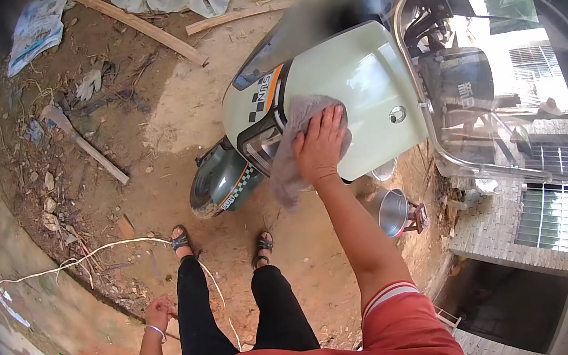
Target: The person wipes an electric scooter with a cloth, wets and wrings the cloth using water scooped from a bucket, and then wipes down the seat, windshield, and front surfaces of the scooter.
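Observation:
My right hand [323, 143] presses a greyish-mauve cloth [290, 169] against the pale green front panel [366, 83] of a three-wheeled vehicle. Its fingers lie over the cloth, and part of the cloth hangs down past the headlight [263, 148]. Below the panel is the dark green front mudguard [218, 180], with a checkered stripe. My left hand [160, 312] hangs low beside my leg, its fingers loosely bent, with no object visible in it.
A metal bucket [392, 212] stands beside the vehicle. A white cable [109, 246] runs across the dirt near my feet. Wooden boards [137, 26], a wooden-handled tool [89, 145] and a glove [89, 84] lie on the left. The clear windshield [508, 90] frame juts out at right.

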A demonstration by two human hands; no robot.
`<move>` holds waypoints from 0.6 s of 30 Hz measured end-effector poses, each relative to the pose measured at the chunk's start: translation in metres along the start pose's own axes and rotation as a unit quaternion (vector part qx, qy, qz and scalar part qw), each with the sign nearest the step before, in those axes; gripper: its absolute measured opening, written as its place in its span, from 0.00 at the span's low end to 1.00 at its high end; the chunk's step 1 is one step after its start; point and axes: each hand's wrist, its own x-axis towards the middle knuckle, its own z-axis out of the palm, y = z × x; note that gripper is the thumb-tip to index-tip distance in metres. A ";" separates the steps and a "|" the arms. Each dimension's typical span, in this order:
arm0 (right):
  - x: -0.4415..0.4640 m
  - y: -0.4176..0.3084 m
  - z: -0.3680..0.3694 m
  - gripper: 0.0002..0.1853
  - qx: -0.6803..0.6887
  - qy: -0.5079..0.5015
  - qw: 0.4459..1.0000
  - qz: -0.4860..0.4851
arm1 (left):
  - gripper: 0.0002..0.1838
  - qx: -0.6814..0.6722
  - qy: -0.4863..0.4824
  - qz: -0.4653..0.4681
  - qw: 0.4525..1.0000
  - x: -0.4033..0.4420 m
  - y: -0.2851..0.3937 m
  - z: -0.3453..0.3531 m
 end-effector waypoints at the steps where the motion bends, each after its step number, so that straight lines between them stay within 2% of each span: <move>1: 0.013 -0.001 -0.006 0.34 0.002 0.005 1.000 -0.028 | 0.08 0.010 0.020 0.001 1.000 -0.003 -0.001 -0.003; 4: 0.073 -0.004 -0.020 0.33 0.007 0.017 0.996 -0.084 | 0.10 0.035 0.033 -0.006 0.999 -0.007 -0.004 -0.007; 6: 0.124 -0.004 -0.024 0.30 -0.103 0.003 0.993 -0.054 | 0.06 0.034 0.066 -0.027 0.997 -0.011 -0.006 -0.010; 7: 0.144 -0.004 -0.029 0.30 -0.165 -0.021 0.986 -0.028 | 0.06 0.049 0.071 -0.020 0.996 -0.014 -0.013 -0.010; 8: 0.162 -0.001 -0.034 0.30 -0.226 -0.043 0.973 -0.001 | 0.06 -0.012 0.069 -0.013 0.997 -0.012 -0.022 -0.005; 9: 0.169 -0.002 -0.039 0.31 -0.216 -0.106 0.970 -0.025 | 0.06 -0.066 0.064 -0.011 0.996 -0.013 -0.025 -0.004; 10: 0.165 -0.004 -0.039 0.31 -0.202 -0.172 0.963 -0.050 | 0.05 -0.047 0.077 -0.008 0.996 -0.019 -0.023 0.005; 14: 0.094 -0.007 -0.016 0.32 -0.125 -0.075 0.971 -0.189 | 0.06 0.000 0.041 -0.023 0.999 -0.042 -0.026 0.057; 16: 0.052 0.009 0.002 0.32 -0.068 0.040 0.965 -0.250 | 0.07 0.088 0.022 -0.021 0.996 -0.049 -0.025 0.083; 18: 0.020 0.035 -0.012 0.31 -0.038 0.063 0.965 -0.250 | 0.09 0.143 -0.019 0.007 0.990 -0.053 -0.021 0.101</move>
